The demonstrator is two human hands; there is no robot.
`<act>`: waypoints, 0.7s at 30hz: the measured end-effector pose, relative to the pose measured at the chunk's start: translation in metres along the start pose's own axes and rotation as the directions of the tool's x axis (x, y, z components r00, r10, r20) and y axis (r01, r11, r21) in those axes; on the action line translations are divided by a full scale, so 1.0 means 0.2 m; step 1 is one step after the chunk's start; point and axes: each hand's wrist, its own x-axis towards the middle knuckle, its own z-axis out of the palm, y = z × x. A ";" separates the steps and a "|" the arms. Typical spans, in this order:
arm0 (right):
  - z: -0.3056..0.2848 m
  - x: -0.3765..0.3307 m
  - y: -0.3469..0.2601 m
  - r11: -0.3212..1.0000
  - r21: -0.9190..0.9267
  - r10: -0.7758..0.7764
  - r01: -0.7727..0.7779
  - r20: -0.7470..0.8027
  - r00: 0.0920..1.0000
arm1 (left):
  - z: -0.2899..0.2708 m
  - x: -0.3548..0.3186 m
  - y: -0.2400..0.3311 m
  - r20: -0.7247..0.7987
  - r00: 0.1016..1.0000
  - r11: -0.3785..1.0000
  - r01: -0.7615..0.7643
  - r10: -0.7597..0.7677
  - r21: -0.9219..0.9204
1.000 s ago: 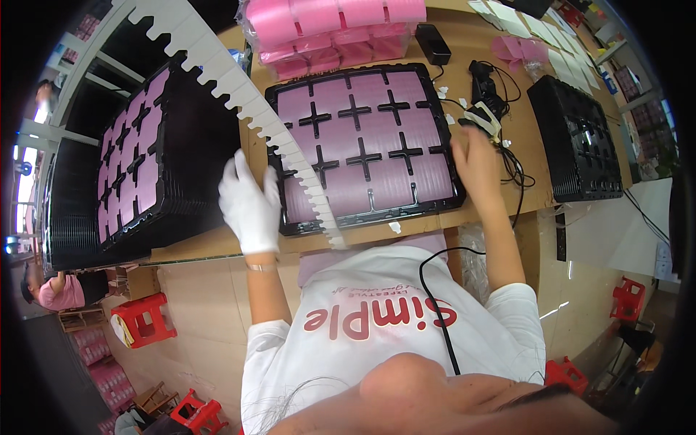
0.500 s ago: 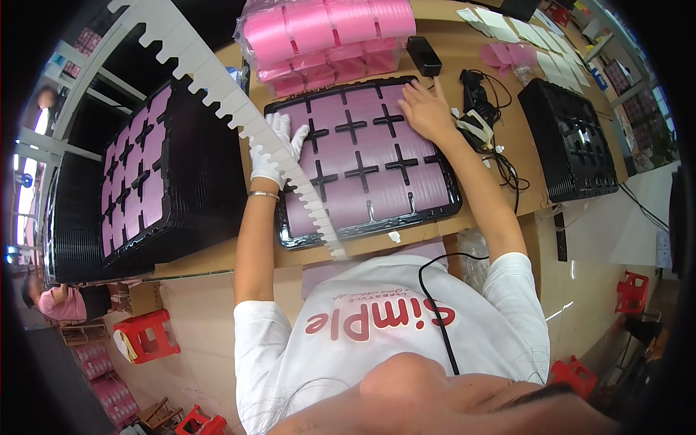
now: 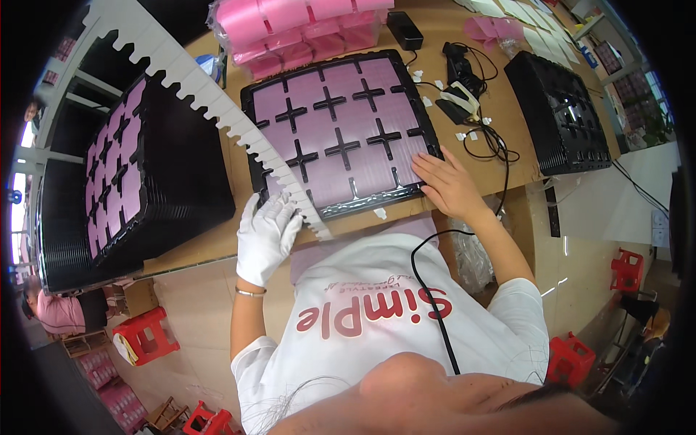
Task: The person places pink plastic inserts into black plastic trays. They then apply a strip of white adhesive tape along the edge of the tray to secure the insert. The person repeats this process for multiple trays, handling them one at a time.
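Note:
A black plastic tray (image 3: 373,197) lies on the brown table in front of me, its compartments covered by smooth pink-purple pieces (image 3: 355,119) between raised black crosses. My left hand (image 3: 267,235), in a white glove, is at the tray's near left corner, fingers extended over the rim and partly behind a pale notched strip (image 3: 172,56). This strip slants across the view from the upper left to the tray's near edge. Bare, my right hand (image 3: 449,183) rests with outstretched fingers on the near right corner. Neither hand grasps anything.
Tall stacked black trays (image 3: 185,167), topped with pink pieces, stand at the left; another black tray stack (image 3: 562,116) is at the right. Plastic-wrapped pink rolls (image 3: 304,25) lie behind. A black box (image 3: 404,30), cables (image 3: 493,145) and white papers (image 3: 547,43) are farther right.
Both hands have come back toward me, from the tray's far part and left side to its near corners. The whole scene has shifted slightly up and left in view.

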 end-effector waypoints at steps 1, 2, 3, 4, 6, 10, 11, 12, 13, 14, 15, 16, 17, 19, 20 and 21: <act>0.03 -0.03 0.04 1.000 -0.007 -0.015 0.014 -0.051 0.999 | -0.01 -0.01 -0.02 -0.009 0.991 0.991 0.130 -0.130 -0.045; 0.06 -0.09 0.11 1.000 -0.015 -0.029 0.028 -0.101 0.994 | -0.01 -0.02 -0.03 -0.011 0.966 0.962 0.256 -0.258 -0.093; 0.07 -0.09 0.10 0.998 0.048 0.047 -0.041 -0.134 0.990 | -0.02 -0.03 -0.03 -0.005 0.923 0.916 0.381 -0.385 -0.129; 0.07 -0.08 0.10 0.989 0.113 0.119 -0.101 -0.165 0.979 | -0.02 0.00 0.03 -0.236 0.857 0.885 0.464 -0.459 -0.037; 0.09 -0.03 0.02 0.862 0.356 0.424 -0.361 -0.115 0.898 | 0.06 -0.05 0.01 -0.002 0.677 0.592 0.642 -0.736 -0.488; 0.20 -0.06 0.04 0.780 0.448 0.504 -0.436 -0.037 0.863 | 0.14 -0.10 -0.09 -0.004 0.619 0.536 0.677 -0.786 -0.505; 0.21 -0.07 0.06 0.801 0.402 0.498 -0.445 -0.032 0.867 | 0.12 -0.08 -0.09 -0.078 0.638 0.611 0.686 -0.766 -0.396; 0.22 -0.08 0.08 0.822 0.362 0.483 -0.441 -0.032 0.875 | 0.04 -0.03 -0.06 0.030 0.593 0.445 0.634 -0.805 -0.632; 0.21 -0.08 0.10 0.848 0.308 0.476 -0.432 -0.081 0.876 | -0.02 0.02 0.01 0.178 0.516 0.131 0.508 -0.838 -0.851; 0.21 -0.08 0.10 0.872 0.258 0.456 -0.415 -0.125 0.881 | -0.12 0.08 0.07 0.241 0.560 0.027 0.427 -0.792 -0.904; 0.21 -0.07 0.09 0.894 0.215 0.431 -0.394 -0.170 0.886 | -0.20 0.12 0.09 0.283 0.608 -0.076 0.343 -0.741 -0.936; 0.20 -0.04 0.08 0.905 0.224 0.412 -0.362 -0.247 0.877 | -0.21 0.12 0.08 0.165 0.599 0.070 0.349 -0.784 -0.934; 0.16 0.00 0.06 0.914 0.236 0.394 -0.330 -0.322 0.861 | -0.23 0.10 0.05 0.046 0.588 0.214 0.365 -0.808 -0.906; 0.06 0.05 0.02 0.926 0.252 0.361 -0.280 -0.386 0.849 | -0.45 0.09 0.00 -0.052 0.503 0.280 0.390 -0.863 -0.877; 0.00 0.06 -0.01 0.924 0.269 0.362 -0.271 -0.396 0.844 | -0.51 0.02 -0.13 -0.243 0.488 0.483 0.458 -0.838 -0.746; -0.03 0.07 -0.03 0.920 0.285 0.369 -0.268 -0.409 0.835 | -0.61 -0.01 -0.23 -0.267 0.431 0.459 0.439 -0.862 -0.772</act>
